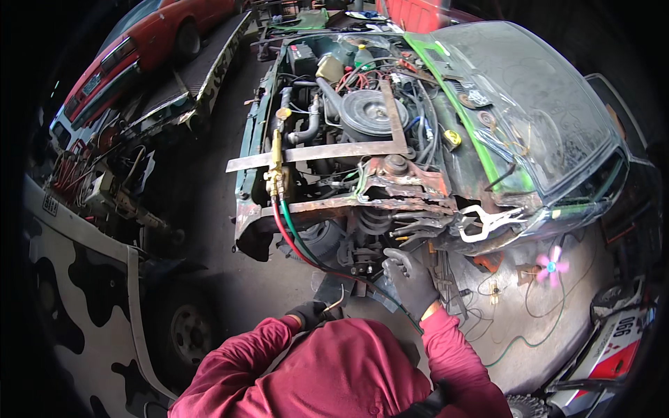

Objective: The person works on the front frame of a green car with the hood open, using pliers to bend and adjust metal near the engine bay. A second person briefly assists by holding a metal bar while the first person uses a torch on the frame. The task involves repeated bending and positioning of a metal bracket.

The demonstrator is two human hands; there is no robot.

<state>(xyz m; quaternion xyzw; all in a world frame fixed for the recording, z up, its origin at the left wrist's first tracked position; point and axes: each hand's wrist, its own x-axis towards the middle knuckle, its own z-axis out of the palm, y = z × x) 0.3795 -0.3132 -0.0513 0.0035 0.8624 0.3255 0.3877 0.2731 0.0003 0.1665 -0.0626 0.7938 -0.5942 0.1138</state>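
Observation:
My left hand (306,315), in a dark glove, is closed low in front of me, on the near side of the car. A thin curved brass-coloured metal piece (337,299) sticks out from it; the held end is hidden. My right hand (412,282), in a dark glove with a greyish palm, is raised with its fingers stretched and slightly bent, nothing visible in it. It is just below the torn, rusty fender edge (418,224). A red hose (280,224) and a green hose (289,226) run from a brass torch fitting (276,160) down beside my right hand.
A steel square (320,151) lies across the engine bay, by the round air cleaner (373,111). White locking clamps (484,223) grip the body edge. A pink-bladed fan (551,267) and cables lie right. A camouflage-painted vehicle (90,292) stands left, a red car (132,49) behind.

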